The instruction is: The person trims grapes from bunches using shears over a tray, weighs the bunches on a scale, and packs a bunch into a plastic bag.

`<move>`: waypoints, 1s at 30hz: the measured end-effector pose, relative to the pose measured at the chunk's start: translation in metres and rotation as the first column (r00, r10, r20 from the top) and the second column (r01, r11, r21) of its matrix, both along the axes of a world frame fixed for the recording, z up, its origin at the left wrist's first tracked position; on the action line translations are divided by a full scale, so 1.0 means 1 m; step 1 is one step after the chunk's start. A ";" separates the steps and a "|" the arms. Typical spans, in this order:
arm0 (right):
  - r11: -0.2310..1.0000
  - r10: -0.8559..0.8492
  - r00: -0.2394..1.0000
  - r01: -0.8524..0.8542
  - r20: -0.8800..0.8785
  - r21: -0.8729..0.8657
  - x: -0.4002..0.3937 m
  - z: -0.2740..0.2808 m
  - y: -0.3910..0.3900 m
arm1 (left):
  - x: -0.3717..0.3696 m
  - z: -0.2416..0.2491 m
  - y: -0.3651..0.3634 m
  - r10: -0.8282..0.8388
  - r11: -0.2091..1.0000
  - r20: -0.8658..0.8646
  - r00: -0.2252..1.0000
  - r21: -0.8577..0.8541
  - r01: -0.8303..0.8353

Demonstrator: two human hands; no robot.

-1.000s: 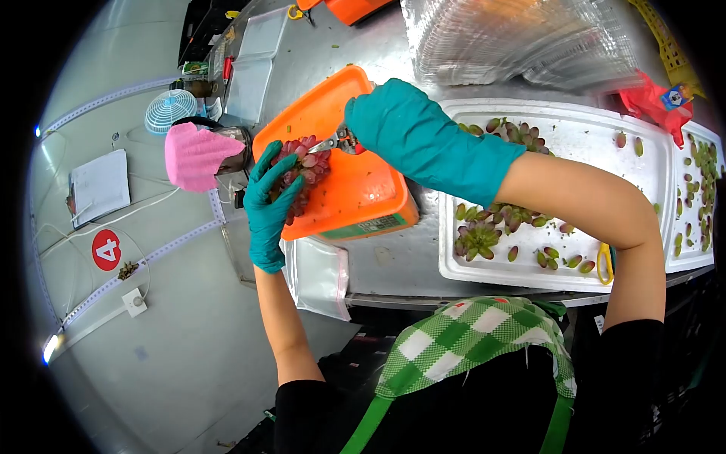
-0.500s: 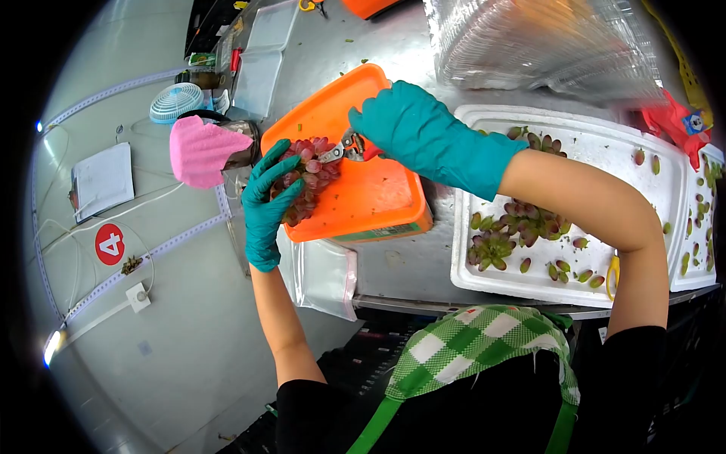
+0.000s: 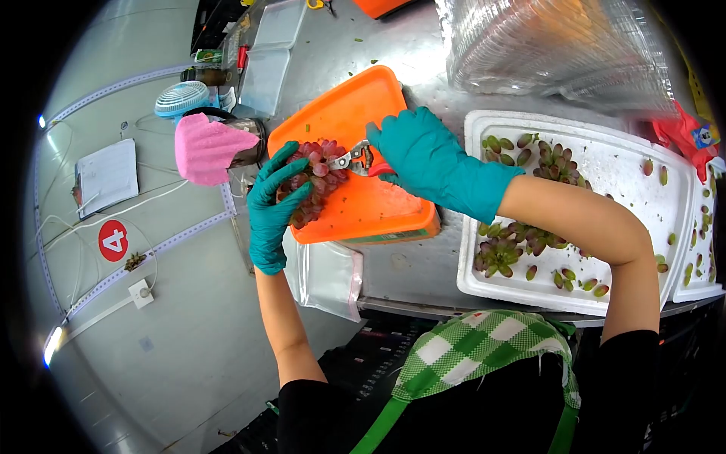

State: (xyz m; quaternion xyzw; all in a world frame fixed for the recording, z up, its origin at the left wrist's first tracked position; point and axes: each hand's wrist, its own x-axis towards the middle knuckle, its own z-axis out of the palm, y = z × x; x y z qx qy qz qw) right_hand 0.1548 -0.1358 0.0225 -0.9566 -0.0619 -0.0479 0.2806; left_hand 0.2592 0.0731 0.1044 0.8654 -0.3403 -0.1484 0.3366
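A cluster of red grapes rests over the left part of an orange tray. My left hand, in a teal glove, has its fingers wrapped round the cluster's left side. In a matching glove, my right hand grips the handles of red-handled shears above the tray. The shears' metal tip touches or nearly touches the right side of the grapes; which of the two is unclear.
A white foam tray with green-and-purple grapes lies to the right. Stacked clear plastic containers stand at the back right. A pink cloth and a blue fan are at the left, near a clear bag.
The whole view has shifted slightly, moving the table and trays a little to the right. Both hands keep their holds, and the shears remain by the grapes.
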 end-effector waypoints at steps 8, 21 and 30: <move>1.000 0.013 0.993 -0.011 0.119 -0.020 0.011 -0.011 0.005 | -0.001 0.001 0.001 0.001 1.000 -0.007 1.000 0.003 -0.001; 0.990 0.023 0.981 -0.048 0.193 0.129 0.003 -0.015 0.000 | 0.007 0.004 0.004 -0.091 0.996 0.023 0.996 0.024 0.091; 0.994 -0.104 0.969 0.096 0.222 0.049 -0.019 0.018 -0.004 | -0.007 0.021 -0.009 0.047 0.955 -0.109 0.993 -0.286 -0.076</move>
